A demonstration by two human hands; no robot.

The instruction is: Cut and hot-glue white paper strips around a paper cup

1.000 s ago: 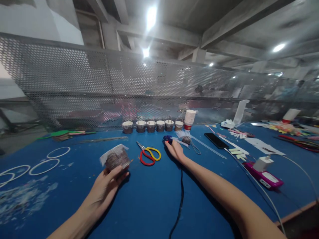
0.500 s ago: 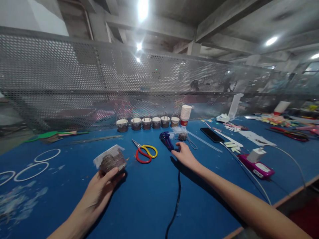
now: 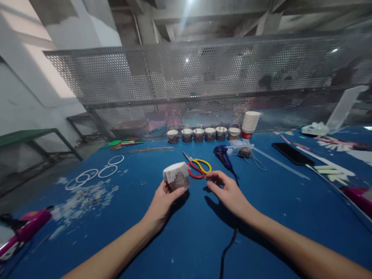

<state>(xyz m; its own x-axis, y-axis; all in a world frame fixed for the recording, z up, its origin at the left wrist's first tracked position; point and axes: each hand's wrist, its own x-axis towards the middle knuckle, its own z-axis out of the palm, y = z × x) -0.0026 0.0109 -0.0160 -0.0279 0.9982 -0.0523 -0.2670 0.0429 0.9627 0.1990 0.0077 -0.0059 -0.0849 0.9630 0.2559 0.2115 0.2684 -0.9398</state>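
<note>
Wrapped cup (image 3: 178,178) is held tilted w/ the L hand (image 3: 162,201), closed around its lower side. R hand (image 3: 229,193), at cup's 3 o'clock, is kept half open, fingers bent, w/ nothing seen gripped. Scissors (image 3: 197,168) are placed at 2 o'clock, nr both; glue gun (image 3: 223,155) beyond, same dir.

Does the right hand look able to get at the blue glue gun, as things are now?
Probably yes: the right hand looks empty, and the blue glue gun lies just beyond it, with nothing seen on top. The scissors lie to its left, apparently out of the way.
</note>
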